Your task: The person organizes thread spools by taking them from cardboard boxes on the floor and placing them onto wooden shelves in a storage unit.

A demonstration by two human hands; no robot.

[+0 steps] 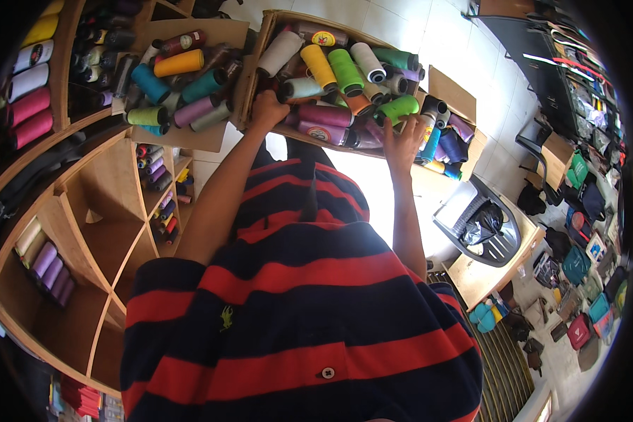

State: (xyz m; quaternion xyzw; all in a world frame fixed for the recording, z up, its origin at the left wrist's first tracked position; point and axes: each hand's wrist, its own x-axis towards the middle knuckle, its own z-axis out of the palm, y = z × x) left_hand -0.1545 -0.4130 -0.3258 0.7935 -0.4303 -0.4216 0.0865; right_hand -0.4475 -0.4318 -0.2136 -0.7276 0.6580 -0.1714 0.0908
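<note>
A cardboard box (252,74) full of thread cones stands in front of me. At its near left corner my left hand (269,111) is closed over the box edge, with some of its fingers hidden. Farther right, my right hand (404,141) reaches over the near side with its fingers apart and bent. Its fingertips are close to a green thread cone (397,108); whether they touch it I cannot tell. Around the hands lie a bright green cone (345,72), a yellow cone (318,68), a pale grey cone (280,53) and a purple cone (323,114).
More cones, among them an orange one (178,63), lie by an open flap (207,141) on the left. Wooden shelving (112,186) with cones curves along my left. A dark plastic chair (499,243) stands at right, beyond it many bags and small goods.
</note>
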